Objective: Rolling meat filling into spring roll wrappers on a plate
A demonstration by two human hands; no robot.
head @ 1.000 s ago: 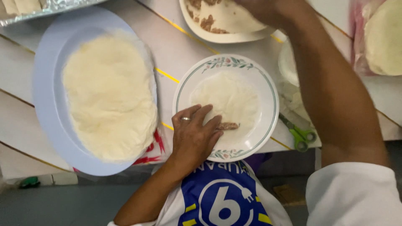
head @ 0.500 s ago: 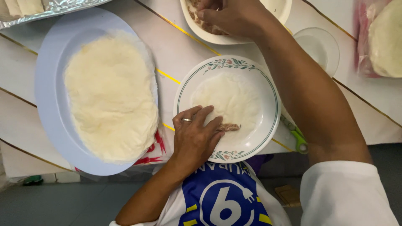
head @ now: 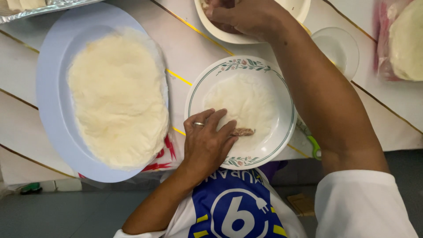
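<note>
The left hand (head: pixel 206 143) lies flat, palm down and fingers spread, on the near left part of a thin white wrapper (head: pixel 241 105) that is spread in a round plate (head: pixel 282 94) with a flowered rim; it grips nothing, only presses on the sheet, and a ring shows on one finger. Just beside its fingertips, on the near part of the wrapper, sits a small brownish bit of filling (head: pixel 242 132). The right hand (head: pixel 244 15) reaches across the table into a cream bowl (head: pixel 293 13) at the far edge, fingers curled down inside it; whether they have closed on anything cannot be told, since the inside of the bowl is hidden by the hand. The right forearm passes over the far right rim of the plate. To the left of the plate, close beside it, a large pale blue oval platter (head: pixel 50 101) bears a stack of wrappers (head: pixel 116 97). Right of the bowl stands a small clear glass dish (head: pixel 337 46), and at the right edge a bag (head: pixel 403 39) holds more pale rounds. A green-handled tool (head: pixel 313 145) peeks out under the right forearm, near the plate's right rim.
</note>
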